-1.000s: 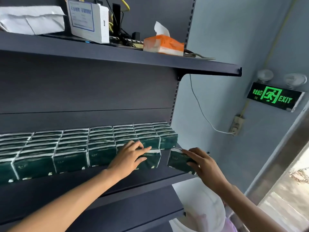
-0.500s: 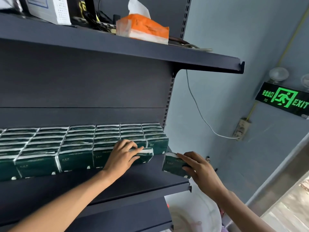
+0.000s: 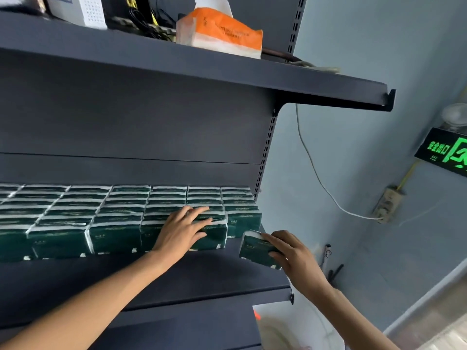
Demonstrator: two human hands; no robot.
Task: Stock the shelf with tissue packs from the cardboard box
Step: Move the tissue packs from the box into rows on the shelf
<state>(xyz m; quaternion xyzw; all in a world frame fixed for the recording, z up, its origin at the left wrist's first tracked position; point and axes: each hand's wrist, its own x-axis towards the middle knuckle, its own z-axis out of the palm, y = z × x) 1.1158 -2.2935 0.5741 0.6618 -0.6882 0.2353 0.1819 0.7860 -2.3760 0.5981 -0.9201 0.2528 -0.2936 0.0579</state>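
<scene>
Left hand (image 3: 185,229) lies flat on the front tissue packs (image 3: 113,218), right hand (image 3: 294,253) pinches a dark green tissue pack (image 3: 255,248) just right of them, seemingly past the shelf (image 3: 202,279) end, so a loose grip drops it.

Single head view, close, facing forward and slightly up at dark shelf (image 3: 202,281), tilted.

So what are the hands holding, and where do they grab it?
The right hand holds a green tissue pack by its right end. The left hand holds nothing; it rests flat on the shelved packs.
</scene>
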